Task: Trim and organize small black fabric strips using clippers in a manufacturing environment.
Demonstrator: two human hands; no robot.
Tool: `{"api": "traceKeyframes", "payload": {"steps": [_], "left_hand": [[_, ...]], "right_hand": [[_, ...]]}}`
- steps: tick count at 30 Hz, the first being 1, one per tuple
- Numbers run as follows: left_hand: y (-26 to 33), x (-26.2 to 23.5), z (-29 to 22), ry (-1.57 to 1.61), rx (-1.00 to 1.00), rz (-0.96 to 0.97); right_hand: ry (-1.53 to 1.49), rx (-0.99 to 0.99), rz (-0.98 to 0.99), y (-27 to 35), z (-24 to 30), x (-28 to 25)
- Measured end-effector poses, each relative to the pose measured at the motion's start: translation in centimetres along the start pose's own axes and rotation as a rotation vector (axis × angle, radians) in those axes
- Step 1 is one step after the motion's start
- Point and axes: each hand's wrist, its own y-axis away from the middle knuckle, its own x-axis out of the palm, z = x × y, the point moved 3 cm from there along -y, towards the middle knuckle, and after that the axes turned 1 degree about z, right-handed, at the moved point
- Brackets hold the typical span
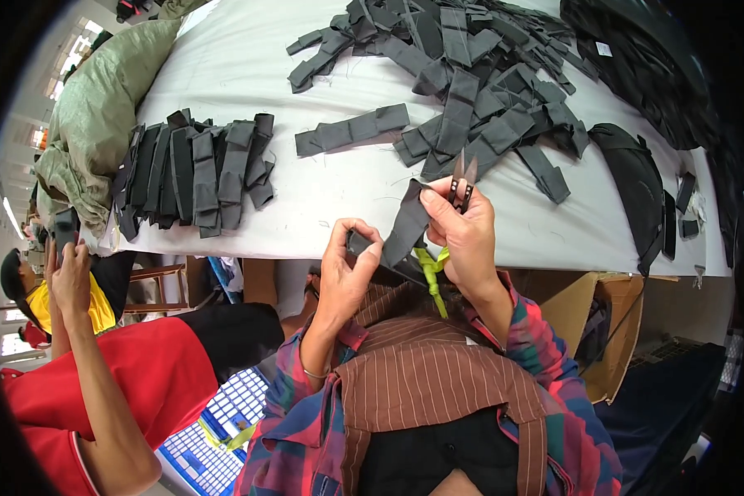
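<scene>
Holding a grey strip [407, 221] with both hands, over the near edge of the table [339, 194]. With the left hand [347, 269], curling fingers and thumb into a nearly closed ring around the strip's lower end; impossible to tell how firmly. With the right hand [469, 236], pinching the upper end between thumb and forefinger, and also gripping snips [463, 180] in the fingers, blades upward and slightly parted, handles partly hidden in the grasp. Below that grip, just beside the strip, a yellow-green ribbon [431, 279]. Facing a lone strip [352, 130] beyond on the table, a heap [459, 95] farther off, and a row of strips [194, 174] to the left, beside a sack [116, 83].
</scene>
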Motion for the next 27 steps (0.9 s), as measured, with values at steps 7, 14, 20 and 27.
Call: {"api": "traceKeyframes", "payload": {"steps": [7,14,20,27], "left_hand": [[0.3,-0.1,0.0,0.373,-0.039,-0.092],[1.4,-0.3,1.0,0.211,-0.017,0.006],[1.2,-0.7,2.9,0.526,-0.037,-0.085],[3.3,-0.5,5.2,0.515,-0.158,0.033]], "right_hand": [[0.158,-0.001,-0.012,1.2,-1.5,-1.4],[0.495,0.025,0.093,4.0,-1.5,-2.5],[0.607,0.14,0.409,5.3,-3.3,-1.7],[0.37,0.388,0.279,5.7,-4.5,-2.6]]}}
